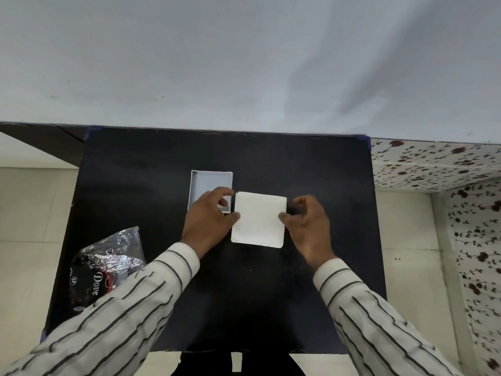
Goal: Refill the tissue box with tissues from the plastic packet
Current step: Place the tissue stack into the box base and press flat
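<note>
A square stack of white tissues lies flat at the middle of the black table. My left hand grips its left edge, thumb on top. On the opposite side my right hand grips the right edge, thumb on top and fingers curled over something dark behind. Just left of the tissues stands a small white open tissue box, its near corner hidden by my left fingers. The black and clear plastic packet with "Dove" printed on it lies crumpled at the table's left front.
A pale wall rises behind the table's far edge. Floral-patterned covering runs along the right. Light floor tiles flank both sides of the table. My striped sleeves cross the near half of the table.
</note>
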